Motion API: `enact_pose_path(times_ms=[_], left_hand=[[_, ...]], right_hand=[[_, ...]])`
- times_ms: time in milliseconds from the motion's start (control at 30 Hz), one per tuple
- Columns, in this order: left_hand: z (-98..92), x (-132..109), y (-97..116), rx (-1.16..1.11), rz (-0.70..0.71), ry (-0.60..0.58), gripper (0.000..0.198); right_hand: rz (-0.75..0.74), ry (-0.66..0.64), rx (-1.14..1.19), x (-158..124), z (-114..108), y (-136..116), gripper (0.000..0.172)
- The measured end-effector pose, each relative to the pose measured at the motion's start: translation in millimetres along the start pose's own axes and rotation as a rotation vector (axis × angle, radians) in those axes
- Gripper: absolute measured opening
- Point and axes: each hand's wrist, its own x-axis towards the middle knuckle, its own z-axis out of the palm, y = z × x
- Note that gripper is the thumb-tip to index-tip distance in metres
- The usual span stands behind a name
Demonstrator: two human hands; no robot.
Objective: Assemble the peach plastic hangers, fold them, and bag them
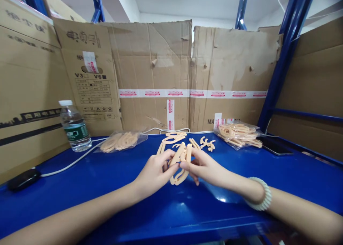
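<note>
Over the middle of the blue table, my left hand (158, 168) and my right hand (205, 166) together hold a light wooden assembly (177, 180) of curved and straight pieces. The left fingers are closed on its left side. On its right side, the right thumb and fingers pinch a straight piece. Small parts inside the assembly are too fine to make out. Just beyond my hands lie loose wooden pieces: curved ones (174, 138), a pair of straight strips (194, 143) and small hooked bits (207, 144).
Clear plastic bags of wooden pieces lie at the left (120, 141) and right (238, 134). A water bottle (76, 130), a black device with a white cable (24, 179) and a phone (276, 146) are on the blue table (120, 216). Cardboard sheets (152, 70) stand behind.
</note>
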Motion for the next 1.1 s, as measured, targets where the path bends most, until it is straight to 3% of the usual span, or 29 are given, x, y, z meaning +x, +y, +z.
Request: enact_pose_path(times_ms=[100, 233, 400, 500, 600, 700, 833, 933, 1100], left_hand=[[-0.5, -2, -7, -0.007, -0.024, 0.030, 0.026], [-8.9, 0, -8, -0.105, -0.053, 0.109, 0.028], [-18.7, 4, -15, -0.229, -0.103, 0.361, 0.027], [-18.9, 4, -17, -0.234, -0.120, 0.399, 0.028], [-14.5, 2, -12, -0.132, -0.096, 0.255, 0.030], [-7.3, -3, -1, -0.098, -0.034, 0.004, 0.028], [1.0, -5, 4, -0.477, -0.228, -0.303, 0.035], [3.5, -3, 0, -0.640, -0.332, -0.333, 0.035], [1.9, -1, -5, -0.599, -0.432, -0.323, 0.018]], right_hand=[[0.017, 0.030, 0.041, 0, -1, 0, 0.032], [0.049, 0.150, 0.075, 5, -18, -5, 0.035], [0.122, 0.271, 0.139, 11, -41, -5, 0.037], [0.099, 0.305, 0.234, 13, -47, -3, 0.040], [0.070, 0.246, 0.325, 14, -44, 0, 0.041], [0.058, 0.187, 0.325, 13, -34, 4, 0.041], [-0.018, 0.123, 0.259, 11, -21, 8, 0.035], [-0.110, 0.040, 0.200, 9, -17, 10, 0.031], [-0.236, -0.029, -0.048, 5, -18, 10, 0.017]])
